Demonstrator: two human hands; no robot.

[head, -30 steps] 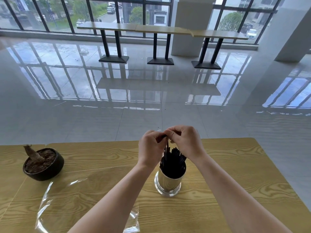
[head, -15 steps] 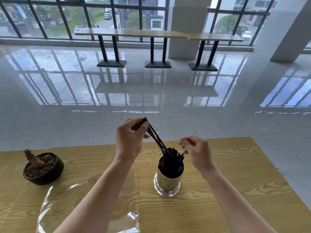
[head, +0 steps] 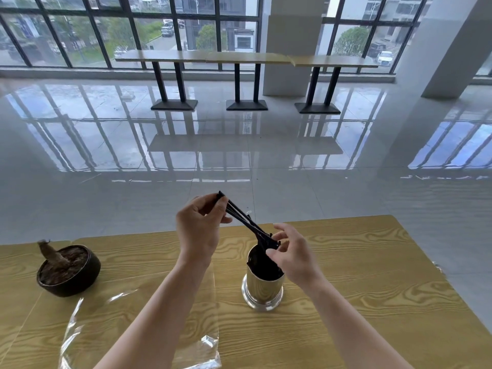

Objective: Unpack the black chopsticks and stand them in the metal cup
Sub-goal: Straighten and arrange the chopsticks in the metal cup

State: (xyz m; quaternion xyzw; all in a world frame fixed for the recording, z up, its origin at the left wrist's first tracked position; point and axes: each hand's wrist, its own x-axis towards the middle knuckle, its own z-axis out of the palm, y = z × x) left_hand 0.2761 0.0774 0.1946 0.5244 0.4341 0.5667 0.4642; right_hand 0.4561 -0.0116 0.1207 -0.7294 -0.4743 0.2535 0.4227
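Above the metal cup [head: 263, 288] and to the left of its mouth, I log the left hand [head: 199, 230]. Its thumb and curled fingers pinch the upper ends of a few black chopsticks [head: 241, 218]. These sticks slant steeply, tops leaning left and away from the cup, lower ends running down into its mouth. They fan slightly apart near the pinch. More black chopsticks fill the cup, dark against its shiny wall.

Right hand [head: 292, 257]: at the cup's right rim, fingers loosely curled, with the fingertips [head: 278, 237] at the point where the slanted sticks enter the cup. From my feed I cannot tell whether it grips the sticks or only touches them.

Hands are apart, one on each side of the cup, joined only by the slanted sticks.

The cup stands upright on the wooden table [head: 372, 288]. A clear plastic wrapper [head: 111, 323] lies flat left of the cup and nearer me, partly under the left forearm. Farther left of the cup sits a dark plant pot [head: 77, 280] holding soil and a stump.
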